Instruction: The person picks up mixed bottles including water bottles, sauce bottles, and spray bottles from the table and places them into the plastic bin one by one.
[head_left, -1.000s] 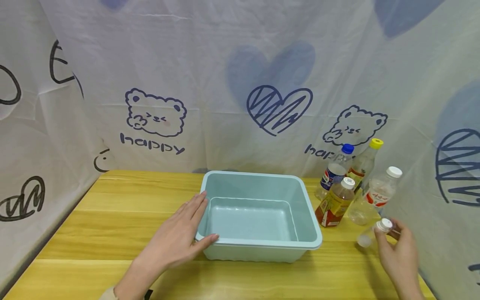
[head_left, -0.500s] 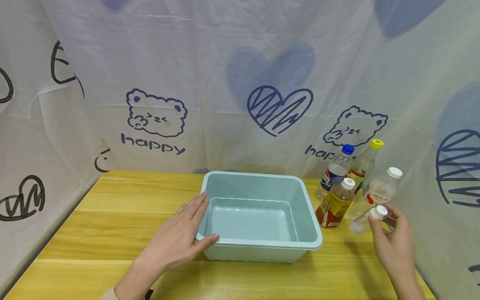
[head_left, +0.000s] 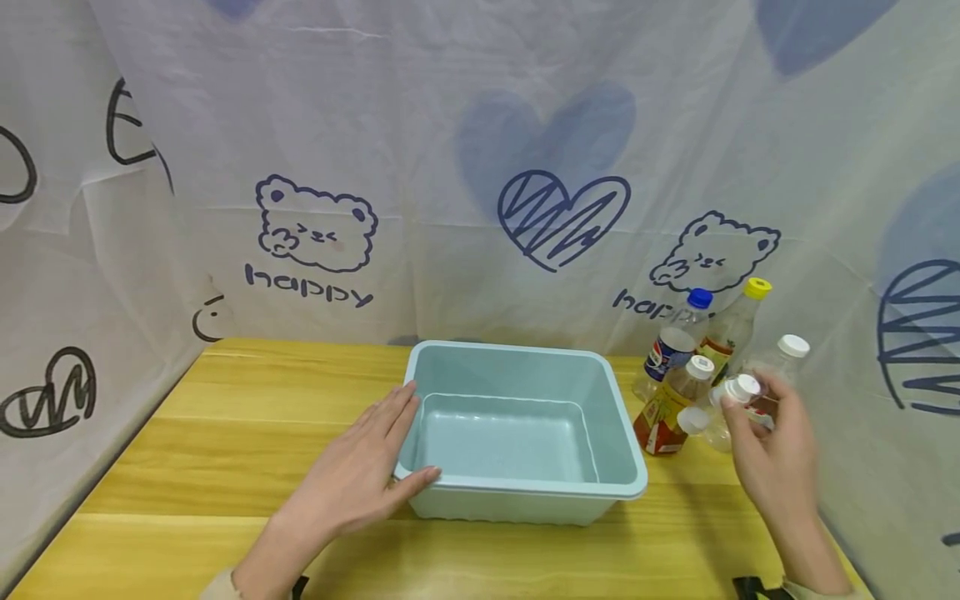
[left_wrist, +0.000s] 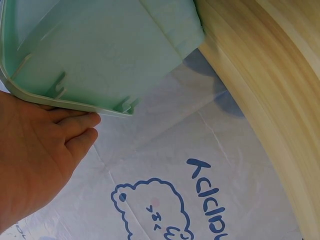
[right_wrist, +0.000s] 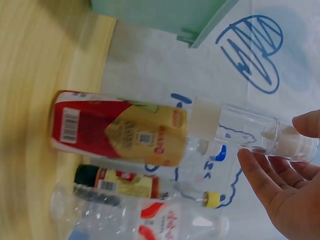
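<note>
A light teal plastic tub stands on the wooden table. My left hand rests along its left rim with straight fingers, the thumb over the front corner. In the left wrist view those fingers lie under the rim's lip. My right hand pinches a small clear bottle near its white-capped top. The bottle tilts, its whitish bottom pointing left, and hangs above the table in the right wrist view. It overlaps an amber-tinted drink bottle and a large clear bottle in the head view.
Behind those stand a blue-capped bottle and a yellow-capped bottle. All of them are right of the tub, close to the printed curtain at the back. Wooden tabletop stretches left of the tub.
My right hand has lifted the small bottle up and leftward from its lower spot at the right, toward the other bottles. The left hand and tub have stayed put.
</note>
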